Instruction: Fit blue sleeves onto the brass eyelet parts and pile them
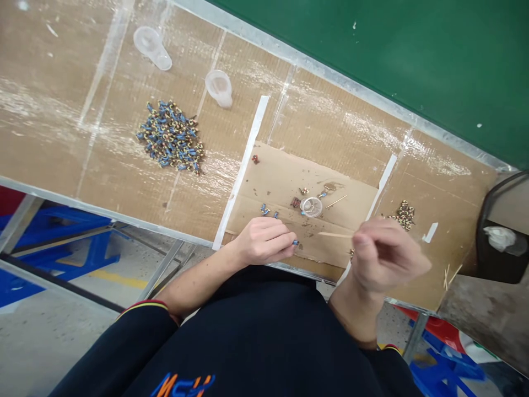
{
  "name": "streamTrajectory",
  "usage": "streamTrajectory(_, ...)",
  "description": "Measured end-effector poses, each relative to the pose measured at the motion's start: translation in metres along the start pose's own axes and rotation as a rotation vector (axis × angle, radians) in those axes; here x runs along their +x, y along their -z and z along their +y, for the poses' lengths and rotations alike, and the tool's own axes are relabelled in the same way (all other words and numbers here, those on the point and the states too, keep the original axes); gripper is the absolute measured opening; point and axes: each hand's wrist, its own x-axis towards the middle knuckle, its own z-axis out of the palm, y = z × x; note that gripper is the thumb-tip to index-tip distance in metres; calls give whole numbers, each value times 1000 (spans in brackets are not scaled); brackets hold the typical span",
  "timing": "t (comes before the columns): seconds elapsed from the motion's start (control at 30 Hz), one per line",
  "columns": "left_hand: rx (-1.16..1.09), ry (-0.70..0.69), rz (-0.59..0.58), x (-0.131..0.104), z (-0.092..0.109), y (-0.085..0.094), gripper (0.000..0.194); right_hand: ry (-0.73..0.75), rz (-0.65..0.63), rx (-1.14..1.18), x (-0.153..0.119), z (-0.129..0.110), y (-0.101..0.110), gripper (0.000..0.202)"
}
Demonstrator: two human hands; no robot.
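Left hand [264, 241] rests at the near edge of the counter [82, 160], fingers pinched on a tiny blue part [295, 242]. Right hand [384, 256] is raised, closed around a thin stick [334, 235] whose tip points toward the part. The part looks light, rigid and easy to drop; a fingertip pinch across its body suits it. The stick seems slender and likely snaps if bent, so it is best held near the hand end. A pile [171, 138] of similar parts lies well apart, and a clear dish [311, 207] sits just beyond the hands.
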Motion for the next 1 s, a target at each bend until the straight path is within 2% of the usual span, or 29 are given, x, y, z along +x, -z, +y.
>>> streamTrajectory(0.07,-7,-7,12,0,0,-1,8,0,13,-124,4,10,0,14)
streamTrajectory(0.2,-9,-17,36,0,-1,-2,10,-29,-244,-279,3,20,-8,9)
streamTrajectory(0.27,-7,-13,46,-1,-1,-2,13,-56,-253,-263,0,24,-3,6)
streamTrajectory(0.3,-10,-12,51,-1,-1,-3,15,-73,-195,-254,-1,27,3,7)
streamTrajectory(0.37,-19,-11,63,-2,-2,-3,17,-85,14,-251,-5,37,26,8)
streamTrajectory(0.4,-24,-13,67,-2,-2,-3,17,-90,166,-284,-7,43,42,6)
streamTrajectory(0.47,-31,-22,69,-2,-2,-3,18,-151,342,-321,-12,56,76,8)
streamTrajectory(0.57,-38,-40,79,0,-2,-1,18,-164,395,-456,-26,68,119,7)
streamTrajectory(0.63,-45,-41,93,1,0,2,18,-202,271,-543,-37,65,133,5)
streamTrajectory(0.7,-55,-25,84,3,2,6,18,-265,110,-584,-48,58,135,7)
streamTrajectory(0.83,-87,28,28,7,5,13,15,-356,-133,-638,-54,49,117,17)
streamTrajectory(1.0,-222,90,25,13,11,14,15,-422,-282,-779,-37,65,105,26)
